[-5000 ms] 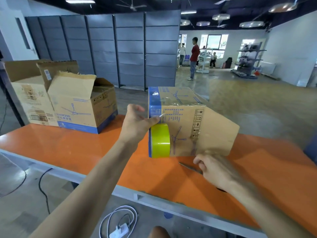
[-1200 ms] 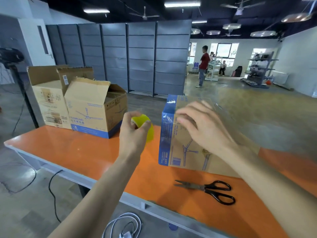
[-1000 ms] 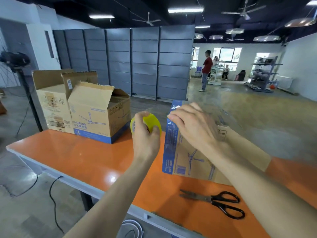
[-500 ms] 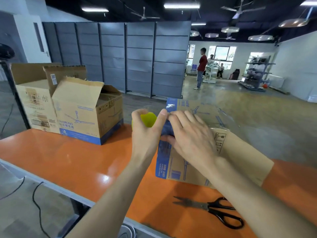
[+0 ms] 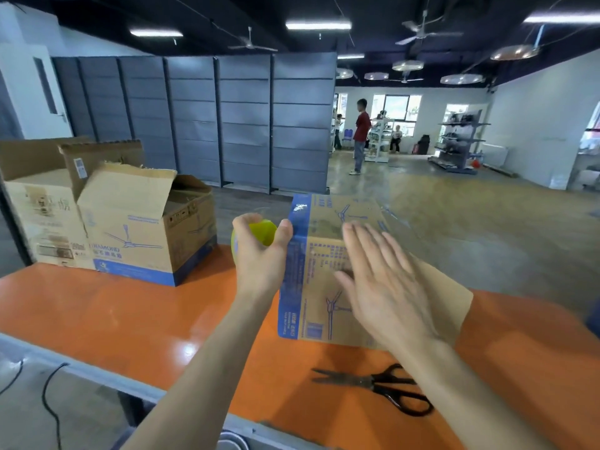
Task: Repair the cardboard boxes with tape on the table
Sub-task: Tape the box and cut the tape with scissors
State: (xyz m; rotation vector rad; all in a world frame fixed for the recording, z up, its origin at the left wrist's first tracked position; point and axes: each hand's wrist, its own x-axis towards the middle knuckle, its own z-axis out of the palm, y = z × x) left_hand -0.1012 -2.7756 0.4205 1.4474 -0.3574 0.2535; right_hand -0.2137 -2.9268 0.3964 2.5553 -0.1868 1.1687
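A brown cardboard box with blue print and a blue left edge stands on the orange table, one flap splayed out to the right. My left hand grips a yellow-green tape roll against the box's upper left corner. My right hand lies flat with fingers spread on the box's near face. Clear tape shines along the box's top and blue edge.
Black scissors lie on the table in front of the box. Two opened cardboard boxes stand at the back left of the table. Cables hang at the table's near left edge. A person stands far off on the open floor.
My right hand has slid from the box's upper left corner rightward and down across the near face. My left hand keeps the tape roll at the corner.
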